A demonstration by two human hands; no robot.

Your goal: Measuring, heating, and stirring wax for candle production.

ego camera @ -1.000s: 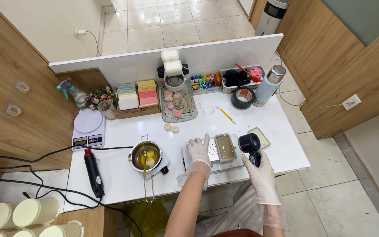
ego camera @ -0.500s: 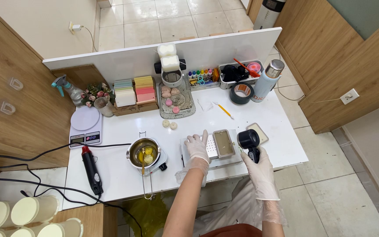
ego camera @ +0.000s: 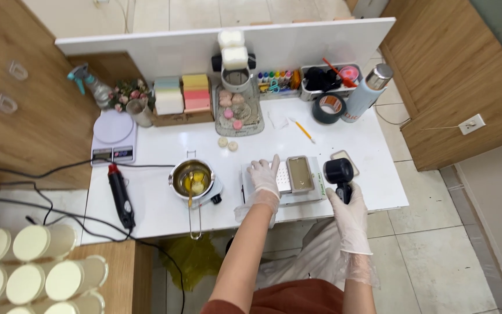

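White desk, tiled floor and wood panels around it. My left hand, gloved, lies flat with fingers spread on the left part of the white slab near the desk's front edge; it grips nothing. My right hand, gloved too, is closed around the handle of the black heat gun, which sits just right of the slab.

On the slab, right of my left hand: a silver rectangular mould. Just beyond the heat gun: a small flat tray.

Left of the slab: a steel melting pot with yellow liquid in it, long handle pointing at the front edge. Further left: a second black-and-red tool with its cable, and behind that a white scale.

Behind the slab: two small round pieces, a yellow pencil, a grey tray of pink and cream shapes. Back row: stacked pastel blocks, spray bottle, tape roll, steel flask.

Off the desk's front left corner: pale round lidded tubs.
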